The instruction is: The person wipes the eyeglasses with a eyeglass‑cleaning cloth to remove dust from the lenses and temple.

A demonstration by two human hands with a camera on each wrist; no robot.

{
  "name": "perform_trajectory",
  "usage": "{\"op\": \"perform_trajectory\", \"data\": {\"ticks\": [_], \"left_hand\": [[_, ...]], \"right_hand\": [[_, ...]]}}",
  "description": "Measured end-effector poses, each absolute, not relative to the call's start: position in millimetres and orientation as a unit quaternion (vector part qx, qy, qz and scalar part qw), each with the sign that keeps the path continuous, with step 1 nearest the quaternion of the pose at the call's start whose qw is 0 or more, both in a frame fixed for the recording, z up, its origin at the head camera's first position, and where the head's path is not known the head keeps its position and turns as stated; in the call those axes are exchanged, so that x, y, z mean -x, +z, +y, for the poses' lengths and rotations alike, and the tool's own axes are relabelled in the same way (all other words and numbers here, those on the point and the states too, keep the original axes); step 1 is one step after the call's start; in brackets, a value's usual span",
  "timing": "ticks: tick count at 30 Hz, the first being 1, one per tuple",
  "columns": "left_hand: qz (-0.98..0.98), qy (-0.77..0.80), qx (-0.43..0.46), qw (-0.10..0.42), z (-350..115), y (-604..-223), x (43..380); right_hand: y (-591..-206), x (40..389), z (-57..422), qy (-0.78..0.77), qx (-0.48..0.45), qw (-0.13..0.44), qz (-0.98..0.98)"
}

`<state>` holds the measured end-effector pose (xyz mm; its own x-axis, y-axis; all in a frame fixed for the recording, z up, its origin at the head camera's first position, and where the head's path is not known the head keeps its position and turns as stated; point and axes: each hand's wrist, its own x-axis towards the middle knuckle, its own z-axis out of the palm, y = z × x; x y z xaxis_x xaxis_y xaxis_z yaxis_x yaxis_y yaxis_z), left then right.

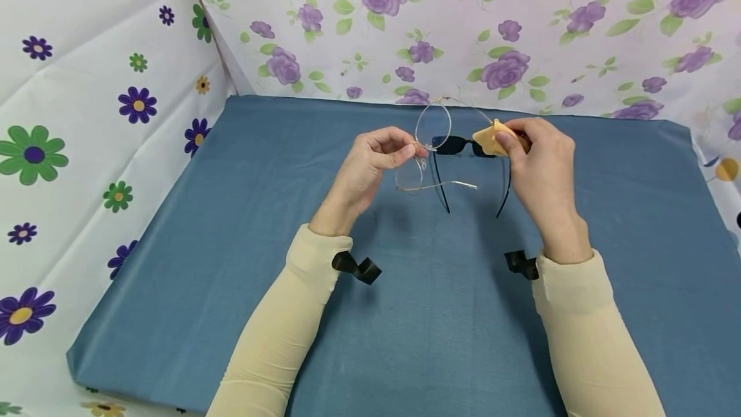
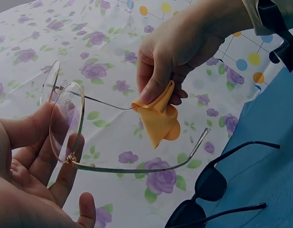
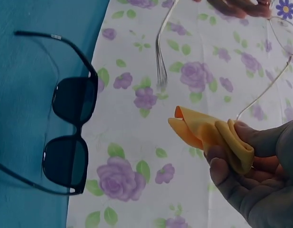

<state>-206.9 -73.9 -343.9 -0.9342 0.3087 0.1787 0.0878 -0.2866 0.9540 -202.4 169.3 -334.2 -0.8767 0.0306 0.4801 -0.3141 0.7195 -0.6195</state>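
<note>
My left hand (image 1: pixel 379 169) pinches a pair of thin-framed clear eyeglasses (image 1: pixel 433 148) near the nose bridge, holding them above the table. In the left wrist view one temple of the eyeglasses (image 2: pixel 137 170) points toward the sunglasses. My right hand (image 1: pixel 544 166) grips a folded yellow cloth (image 1: pixel 492 139); the cloth is wrapped around the end of the other temple, hiding its tip. Behind the hands, dark sunglasses (image 1: pixel 453 145) lie on the table with both temples unfolded, partly covered by the cloth in the head view.
A blue cloth covers the table (image 1: pixel 417 314). Purple-flowered fabric (image 1: pixel 347 31) hangs along the back edge, and fabric with larger flowers (image 1: pixel 75 108) hangs at the left. A black strap piece (image 1: pixel 357 267) sticks out from each sleeve cuff.
</note>
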Motion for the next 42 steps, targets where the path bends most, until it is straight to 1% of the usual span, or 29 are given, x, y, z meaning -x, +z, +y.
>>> {"op": "perform_trajectory", "data": {"ticks": [7,12,16,23,25,31,35,42], "left_hand": [[0.62,0.749,-0.213,0.096,-76,-342,207],[0.643,0.72,-0.242,0.098,-82,-344,209],[0.654,0.709,-0.247,0.093,-84,-345,212],[0.663,0.702,-0.236,0.107,-92,-347,214],[0.668,0.7,-0.235,0.096,-95,-347,214],[0.658,0.714,-0.24,0.02,-96,-344,214],[0.65,0.717,-0.253,-0.004,-92,-342,213],[0.716,0.626,-0.303,-0.067,-86,-320,196]], "right_hand": [[-335,203,168,0.375,-0.091,0.235,-0.892],[-336,202,167,0.389,-0.086,0.241,-0.885],[-336,202,167,0.394,-0.086,0.242,-0.883],[-337,203,168,0.399,-0.096,0.237,-0.88],[-337,205,167,0.403,-0.104,0.229,-0.88],[-340,207,163,0.413,-0.124,0.201,-0.879],[-343,207,161,0.411,-0.134,0.197,-0.88],[-345,207,161,0.416,-0.146,0.178,-0.88]]}}
